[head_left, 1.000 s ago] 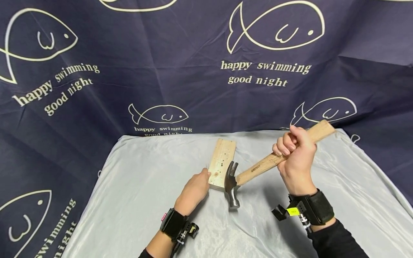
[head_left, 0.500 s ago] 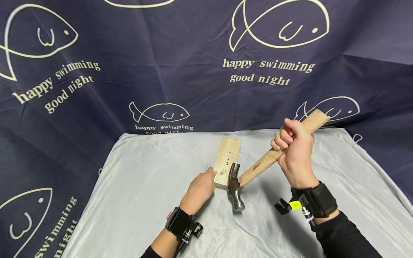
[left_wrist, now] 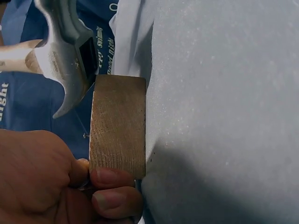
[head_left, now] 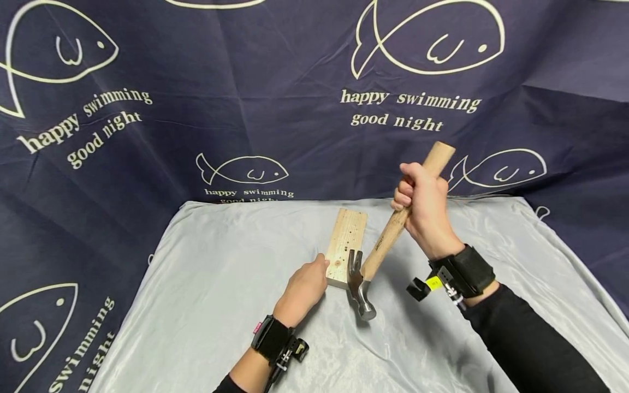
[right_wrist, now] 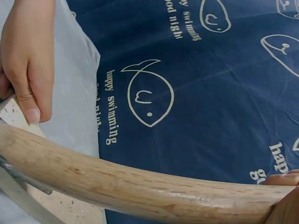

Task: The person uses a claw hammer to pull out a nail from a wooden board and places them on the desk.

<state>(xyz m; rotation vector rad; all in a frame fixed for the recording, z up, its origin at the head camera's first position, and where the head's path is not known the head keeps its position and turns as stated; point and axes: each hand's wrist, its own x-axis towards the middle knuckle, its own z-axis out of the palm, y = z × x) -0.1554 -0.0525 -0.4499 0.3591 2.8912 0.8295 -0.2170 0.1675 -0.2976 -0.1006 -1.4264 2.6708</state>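
A pale wooden block [head_left: 346, 232] with several small dark marks lies flat on the cloth. My left hand [head_left: 303, 286] grips its near left edge; in the left wrist view curled fingertips [left_wrist: 112, 200] press the block's end [left_wrist: 117, 123]. My right hand [head_left: 426, 204] grips the wooden handle of a claw hammer [head_left: 385, 243], handle slanting up to the right. The hammer's steel head [head_left: 360, 292] hangs by the block's near right corner, claw up and striking face toward me. Whether head and block touch, I cannot tell. The handle [right_wrist: 140, 191] crosses the right wrist view.
Light grey satiny cloth [head_left: 221, 284] covers the table. Behind and to the sides hangs a dark blue curtain [head_left: 314, 136] with white fish drawings and lettering. Each wrist wears a black strap with a small camera [head_left: 275, 341].
My right hand has moved up and left, swinging the hammer handle steeper while the head stays near the block's corner. Block and left hand sit slightly further right in view than one second ago.
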